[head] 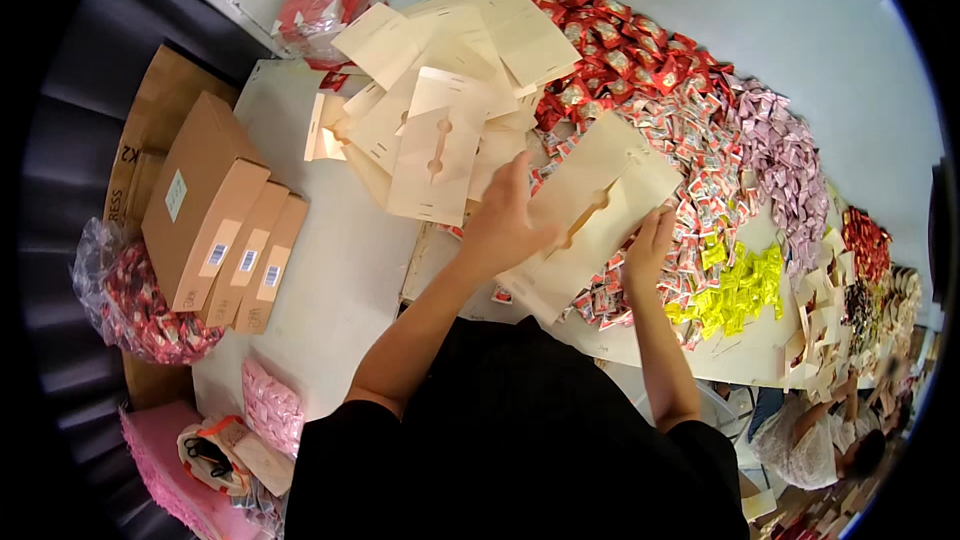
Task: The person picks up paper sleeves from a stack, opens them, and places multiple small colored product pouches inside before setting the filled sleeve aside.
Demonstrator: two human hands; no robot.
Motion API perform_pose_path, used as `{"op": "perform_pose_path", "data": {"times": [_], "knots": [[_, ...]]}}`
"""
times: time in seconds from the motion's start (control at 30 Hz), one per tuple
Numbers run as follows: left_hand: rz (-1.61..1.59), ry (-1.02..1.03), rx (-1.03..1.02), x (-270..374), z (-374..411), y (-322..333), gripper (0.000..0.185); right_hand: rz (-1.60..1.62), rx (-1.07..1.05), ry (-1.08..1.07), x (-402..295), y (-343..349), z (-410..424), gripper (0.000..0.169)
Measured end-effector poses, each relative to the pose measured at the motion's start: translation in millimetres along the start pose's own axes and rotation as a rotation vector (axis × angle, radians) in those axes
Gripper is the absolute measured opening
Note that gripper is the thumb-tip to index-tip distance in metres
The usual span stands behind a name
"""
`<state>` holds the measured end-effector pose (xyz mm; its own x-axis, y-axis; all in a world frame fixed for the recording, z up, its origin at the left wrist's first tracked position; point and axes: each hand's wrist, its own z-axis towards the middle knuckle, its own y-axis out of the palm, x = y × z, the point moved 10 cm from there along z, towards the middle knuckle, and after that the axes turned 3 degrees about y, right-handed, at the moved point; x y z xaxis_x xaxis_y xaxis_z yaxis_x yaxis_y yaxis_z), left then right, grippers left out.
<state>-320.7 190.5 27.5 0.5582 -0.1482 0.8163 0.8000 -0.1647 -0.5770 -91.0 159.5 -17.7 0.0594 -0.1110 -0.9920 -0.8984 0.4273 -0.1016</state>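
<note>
A cream card sleeve (637,165) with a slot-shaped cutout lies tilted in front of my body. My right hand (649,247) holds it by its right edge, fingers on top. My left hand (506,229) is spread at its left side, with the thumb over the card's face; whether it touches is unclear. Just beyond my left hand, a loose heap of similar cream sleeves (465,101) rests on the table. Beneath and behind the held sleeve are small red-and-white sachets (705,127), partly hidden by it.
Red packets (622,45), lilac packets (784,157) and yellow packets (739,289) are piled rightward on the table (330,240). Brown cartons (206,199) stand at left, near a bag of red packets (154,307). A co-worker (814,435) is at the lower right.
</note>
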Motion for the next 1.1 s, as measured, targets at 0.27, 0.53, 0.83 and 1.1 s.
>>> {"op": "perform_pose_path", "data": {"times": [0.27,0.53,0.83,1.1], "knots": [[-0.237,-0.015,-0.196,-20.5,-7.7,51.4,0.101,-0.034,-0.116,0.036,10.6,12.6,-30.9,0.013],[-0.447,-0.162,-0.335,-50.2,-41.7,49.2,0.087,-0.198,-0.425,0.103,31.2,62.7,-67.2,0.097],[-1.221,-0.732,-0.367,-123.3,-131.7,59.0,0.057,-0.051,-0.972,0.476,82.1,97.2,-109.0,0.067],[-1.441,-0.823,-0.057,-135.2,-137.8,34.5,0.055,-0.374,-0.475,-0.004,114.3,63.7,97.5,0.025]]}}
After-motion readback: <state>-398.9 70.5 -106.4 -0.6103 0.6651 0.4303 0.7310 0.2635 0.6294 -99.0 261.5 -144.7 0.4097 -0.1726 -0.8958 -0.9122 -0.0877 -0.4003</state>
